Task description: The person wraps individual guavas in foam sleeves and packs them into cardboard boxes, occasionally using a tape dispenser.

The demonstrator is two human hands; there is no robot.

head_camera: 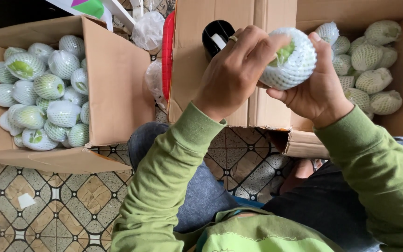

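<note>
Green-sleeved arms raised, left hand (232, 74) and right hand (318, 91) both grasping one foam-netted fruit (291, 58), above cardboard box (211, 28)

The floor (66, 205) is laid with patterned tiles in brown, cream and black geometric shapes, lit by soft, even daylight. A small white scrap of paper (25, 200) lies on one tile.

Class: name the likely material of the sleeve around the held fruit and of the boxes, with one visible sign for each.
Sleeve: probably soft white foam netting, matte; its open mesh stretches over the green fruit. Boxes: brown cardboard, dull finish; folded flaps and raw edges show.
</note>
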